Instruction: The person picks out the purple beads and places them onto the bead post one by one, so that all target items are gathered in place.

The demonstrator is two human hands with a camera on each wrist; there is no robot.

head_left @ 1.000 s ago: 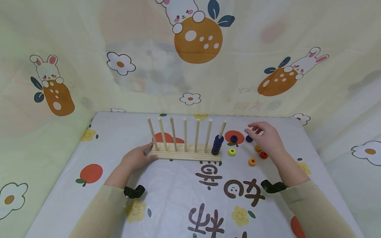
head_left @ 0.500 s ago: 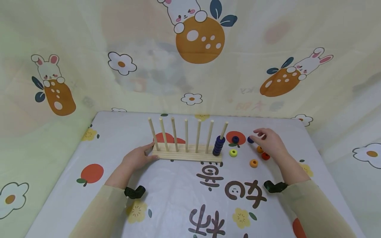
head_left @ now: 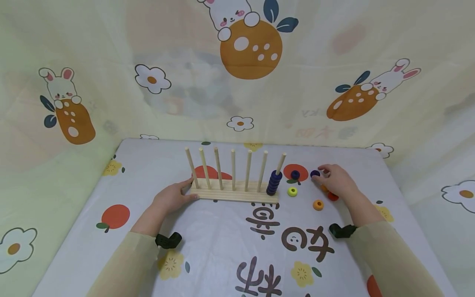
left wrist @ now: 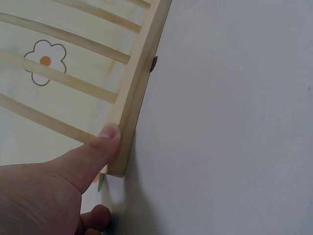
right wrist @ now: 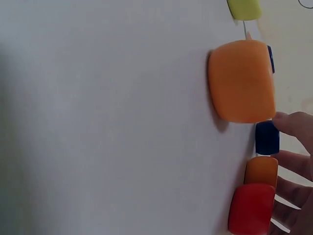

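Observation:
My left hand (head_left: 172,198) grips the left end of a wooden peg rack (head_left: 233,196), thumb on its front edge. In the left wrist view, the thumb presses the base (left wrist: 128,107) beside the end peg. Several dark blue beads (head_left: 274,182) are stacked on the rack's rightmost peg; the other pegs are bare. Off to the right, my right hand (head_left: 338,181) pinches a dark blue bead (head_left: 315,173) on the table between thumb and index finger. The right wrist view shows that blue bead (right wrist: 267,138) at the fingertips, beside an orange bead (right wrist: 261,171).
Between rack and right hand lie another dark blue bead (head_left: 295,175) and a yellow-green bead (head_left: 292,191). An orange bead (head_left: 318,205) lies nearer. A red bead (head_left: 332,196) and a partly hidden orange bead sit under the right hand. A patterned cloth (head_left: 208,239) covers the table.
My right hand has come down and nearer onto the dark blue bead, its thumb and index finger closing on it. The left hand stays on the rack.

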